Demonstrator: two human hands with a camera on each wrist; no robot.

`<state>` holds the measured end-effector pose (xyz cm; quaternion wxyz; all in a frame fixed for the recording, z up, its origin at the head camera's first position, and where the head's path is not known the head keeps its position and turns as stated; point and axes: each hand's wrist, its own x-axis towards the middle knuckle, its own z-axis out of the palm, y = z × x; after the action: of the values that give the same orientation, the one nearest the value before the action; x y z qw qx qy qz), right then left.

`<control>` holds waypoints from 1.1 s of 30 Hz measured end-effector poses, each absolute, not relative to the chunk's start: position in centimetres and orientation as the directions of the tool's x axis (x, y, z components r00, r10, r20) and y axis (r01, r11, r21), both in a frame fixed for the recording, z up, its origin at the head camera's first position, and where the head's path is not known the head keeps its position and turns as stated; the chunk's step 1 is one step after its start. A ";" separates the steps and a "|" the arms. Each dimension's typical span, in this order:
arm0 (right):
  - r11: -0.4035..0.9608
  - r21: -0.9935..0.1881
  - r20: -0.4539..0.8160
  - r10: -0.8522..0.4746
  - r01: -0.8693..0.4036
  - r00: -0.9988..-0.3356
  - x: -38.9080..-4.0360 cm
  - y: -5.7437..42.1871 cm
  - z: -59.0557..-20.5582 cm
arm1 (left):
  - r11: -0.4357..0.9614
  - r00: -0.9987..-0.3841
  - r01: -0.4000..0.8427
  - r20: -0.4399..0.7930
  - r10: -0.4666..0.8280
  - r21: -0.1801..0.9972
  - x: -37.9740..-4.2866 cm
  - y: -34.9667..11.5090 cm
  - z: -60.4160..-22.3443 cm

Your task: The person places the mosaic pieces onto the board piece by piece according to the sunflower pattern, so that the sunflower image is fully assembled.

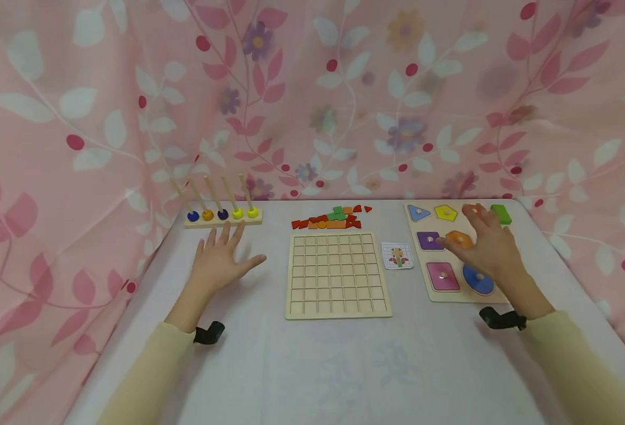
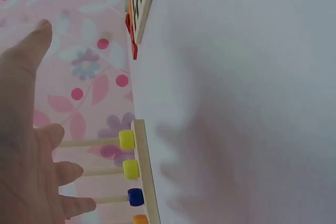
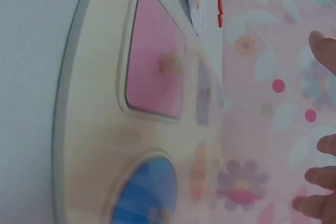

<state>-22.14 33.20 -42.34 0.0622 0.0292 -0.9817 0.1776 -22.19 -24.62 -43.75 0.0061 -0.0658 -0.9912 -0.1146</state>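
Note:
My left hand [image 1: 219, 265] hovers with fingers spread in front of a wooden peg stand [image 1: 224, 221]. In the left wrist view its fingertips overlap the stand's pegs, and coloured beads [image 2: 130, 169] sit low on them. My right hand [image 1: 495, 251], fingers apart and holding nothing, is over a wooden shape puzzle board [image 1: 418, 254]. Around it on that board lie a purple square [image 1: 427, 240], an orange piece [image 1: 458, 238], a pink square [image 1: 442, 275] and a blue round piece [image 1: 477, 281], all knobbed. Part of the board is hidden behind the right hand.
A wooden grid board [image 1: 339, 274] lies mid-table, with small red, orange and green tiles [image 1: 336, 217] heaped behind it. Beside it is a picture card [image 1: 397, 255] showing a flower pattern. A green piece [image 1: 500, 214] sits at the puzzle board's far corner. Floral curtains [image 1: 344, 106] enclose the table.

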 end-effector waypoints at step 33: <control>0.509 -0.803 0.289 -0.122 -0.310 -0.949 -30.2 22.4 -46.0 | 0.668 -0.983 0.021 -0.105 0.148 0.744 -15.3 -17.6 -49.5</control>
<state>-30.16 22.39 -46.00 0.0981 0.1252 -0.8630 0.4795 -15.26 -17.59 -49.51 -0.0783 -0.0464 -0.9100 -0.4046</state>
